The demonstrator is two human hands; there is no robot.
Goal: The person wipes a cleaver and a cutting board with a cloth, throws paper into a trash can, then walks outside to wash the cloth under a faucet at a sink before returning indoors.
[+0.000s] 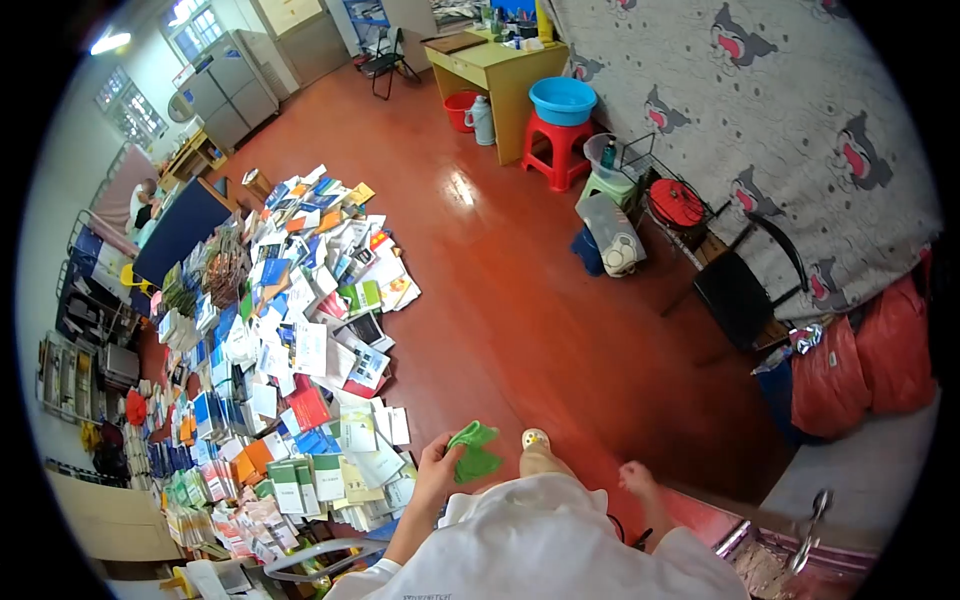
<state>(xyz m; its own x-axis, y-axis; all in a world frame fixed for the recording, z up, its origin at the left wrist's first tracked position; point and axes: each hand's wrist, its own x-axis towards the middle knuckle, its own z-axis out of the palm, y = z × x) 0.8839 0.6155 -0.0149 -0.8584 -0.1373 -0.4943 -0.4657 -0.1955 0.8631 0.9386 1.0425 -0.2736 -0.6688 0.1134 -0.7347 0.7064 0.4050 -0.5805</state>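
Note:
In front of my body, my left hand pinches a bright green cloth that hangs loosely from the fingers. My right hand is at my other side, above the red floor, with its fingers curled in and nothing visible in them. Below me one foot in a light shoe steps forward. Left of the cloth lies a big heap of books, spread over the floor.
A sink with a metal faucet stands at lower right. Along the right are a black chair, red bags and a red stool bearing a blue basin. A yellow desk stands farther back. Another person sits at far left.

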